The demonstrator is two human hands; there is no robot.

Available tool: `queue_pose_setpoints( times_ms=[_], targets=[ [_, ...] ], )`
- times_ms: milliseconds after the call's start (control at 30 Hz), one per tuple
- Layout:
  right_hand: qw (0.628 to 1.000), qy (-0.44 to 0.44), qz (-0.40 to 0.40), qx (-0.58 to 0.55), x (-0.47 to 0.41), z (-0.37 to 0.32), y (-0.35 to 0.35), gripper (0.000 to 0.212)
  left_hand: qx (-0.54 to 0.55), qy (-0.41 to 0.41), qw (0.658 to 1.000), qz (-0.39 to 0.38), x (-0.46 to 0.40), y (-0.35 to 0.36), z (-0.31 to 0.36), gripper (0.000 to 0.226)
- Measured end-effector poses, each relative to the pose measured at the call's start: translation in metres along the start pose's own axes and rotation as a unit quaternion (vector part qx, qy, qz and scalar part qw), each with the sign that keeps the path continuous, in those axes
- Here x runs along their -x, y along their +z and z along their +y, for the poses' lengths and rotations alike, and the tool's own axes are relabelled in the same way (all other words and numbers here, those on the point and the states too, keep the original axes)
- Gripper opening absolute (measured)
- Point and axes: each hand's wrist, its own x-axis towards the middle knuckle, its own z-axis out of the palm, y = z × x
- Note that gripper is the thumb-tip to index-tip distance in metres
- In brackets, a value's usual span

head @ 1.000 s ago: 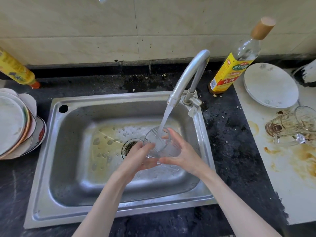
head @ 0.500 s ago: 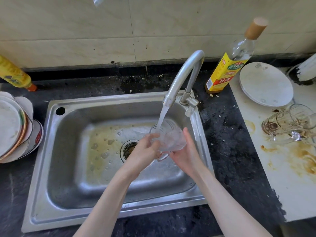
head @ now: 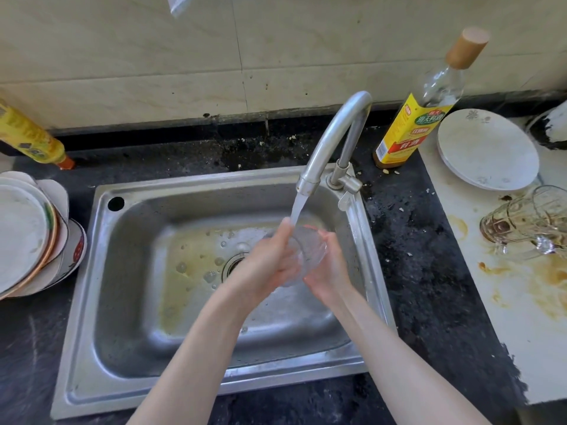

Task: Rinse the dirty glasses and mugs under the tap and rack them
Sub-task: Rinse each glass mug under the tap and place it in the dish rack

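A clear drinking glass (head: 310, 251) is held over the steel sink (head: 129, 302), just below the spout of the running tap (head: 331, 142). My left hand (head: 270, 265) wraps its left side, with a fingertip up in the water stream. Cupping the glass from the right and below is my right hand (head: 329, 271). Several dirty glass mugs (head: 527, 225) lie tipped on the stained white board at the right.
Stacked plates (head: 27, 237) sit left of the sink. A yellow bottle (head: 30, 139) leans at the back left. A yellow-labelled cooking wine bottle (head: 420, 118) and a white plate (head: 487, 148) stand at the back right. Brown spills (head: 552, 277) stain the board.
Both hands have turned the glass under the stream. My left hand slid up its side to the rim, and my right hand shifted under its base.
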Motion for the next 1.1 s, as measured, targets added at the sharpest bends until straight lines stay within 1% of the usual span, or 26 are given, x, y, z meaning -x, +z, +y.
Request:
queue_pose_setpoints(
  times_ms=[33, 67, 100, 167, 267, 333, 400, 467, 500, 533, 567, 600, 633, 667, 700, 733, 767, 800, 833, 867, 933, 1000, 1033, 1100],
  targets=[
    [1.0, -0.004, -0.001, -0.006, 0.001, 0.0, 0.001, 0.022, 0.107, -0.046, 0.993, -0.037, -0.006, -0.001, 0.002, 0.037],
    [1.0, -0.014, 0.004, -0.009, 0.0, 0.001, 0.002, 0.02, 0.187, -0.072, 0.978, -0.049, -0.01, -0.003, 0.004, 0.039],
    [1.0, -0.024, 0.005, -0.011, 0.0, 0.002, 0.005, 0.021, 0.241, -0.079, 0.966, -0.051, -0.012, -0.004, 0.005, 0.043],
    [0.999, -0.039, 0.007, -0.03, -0.001, 0.003, 0.009, 0.022, 0.283, -0.068, 0.955, -0.066, -0.01, -0.006, 0.006, 0.047],
    [0.998, -0.046, -0.004, -0.041, -0.001, -0.001, 0.011, 0.025, 0.273, -0.044, 0.958, -0.069, -0.01, -0.011, 0.001, 0.047],
    [0.999, -0.035, -0.007, -0.021, -0.001, -0.002, 0.01, 0.028, 0.274, -0.038, 0.958, -0.078, -0.011, -0.016, -0.002, 0.048],
    [1.0, 0.003, -0.005, 0.012, -0.001, -0.001, 0.01, 0.04, 0.23, -0.025, 0.968, -0.096, -0.011, -0.016, -0.003, 0.04],
    [0.998, 0.057, 0.0, 0.035, -0.001, 0.003, 0.012, 0.062, 0.104, -0.005, 0.99, -0.098, -0.01, -0.015, -0.002, 0.031],
    [0.996, 0.084, 0.02, 0.024, 0.0, 0.004, 0.014, 0.071, 0.026, 0.012, 0.996, -0.087, -0.01, -0.016, -0.001, 0.028],
    [0.993, 0.108, 0.043, -0.003, 0.0, 0.004, 0.015, 0.075, -0.053, 0.036, 0.996, -0.069, -0.01, -0.017, 0.0, 0.026],
    [0.99, 0.12, 0.061, -0.035, 0.0, 0.003, 0.014, 0.071, -0.113, 0.06, 0.991, -0.04, -0.011, -0.019, 0.001, 0.024],
    [0.989, 0.118, 0.071, -0.055, 0.0, 0.002, 0.011, 0.062, -0.139, 0.076, 0.987, -0.009, -0.013, -0.02, 0.002, 0.021],
    [0.99, 0.109, 0.066, -0.064, -0.002, 0.002, 0.009, 0.054, -0.141, 0.08, 0.987, 0.016, -0.014, -0.019, 0.003, 0.02],
    [0.992, 0.096, 0.049, -0.071, -0.002, 0.003, 0.008, 0.049, -0.126, 0.071, 0.989, 0.025, -0.016, -0.018, 0.004, 0.021],
    [0.993, 0.078, 0.026, -0.079, -0.002, 0.005, 0.008, 0.048, -0.086, 0.047, 0.995, 0.004, -0.017, -0.017, 0.007, 0.024],
    [0.994, 0.062, 0.009, -0.093, -0.001, 0.008, 0.009, 0.048, -0.018, 0.009, 0.999, -0.037, -0.019, -0.015, 0.011, 0.028],
    [0.993, 0.05, -0.008, -0.11, 0.002, 0.01, 0.01, 0.048, 0.065, -0.033, 0.993, -0.091, -0.019, -0.014, 0.015, 0.032],
    [0.99, 0.04, -0.024, -0.132, 0.004, 0.011, 0.013, 0.049, 0.142, -0.064, 0.979, -0.129, -0.019, -0.013, 0.019, 0.034],
    [0.987, 0.031, -0.031, -0.154, 0.005, 0.012, 0.013, 0.049, 0.2, -0.083, 0.966, -0.141, -0.021, -0.012, 0.023, 0.041],
    [0.985, 0.024, -0.031, -0.168, 0.005, 0.013, 0.013, 0.05, 0.226, -0.09, 0.96, -0.139, -0.023, -0.012, 0.026, 0.045],
    [0.984, 0.013, -0.04, -0.174, 0.006, 0.012, 0.013, 0.05, 0.234, -0.083, 0.957, -0.152, -0.022, -0.007, 0.028, 0.055],
    [0.985, 0.014, -0.048, -0.167, 0.005, 0.007, 0.009, 0.05, 0.221, -0.067, 0.962, -0.147, -0.02, -0.003, 0.028, 0.05],
    [0.986, 0.021, -0.049, -0.16, 0.005, 0.003, 0.009, 0.053, 0.209, -0.062, 0.967, -0.13, -0.021, -0.003, 0.027, 0.047],
    [0.988, 0.038, -0.049, -0.14, 0.005, -0.001, 0.01, 0.072, 0.183, -0.067, 0.976, -0.094, -0.025, -0.005, 0.025, 0.048]
  ],
)
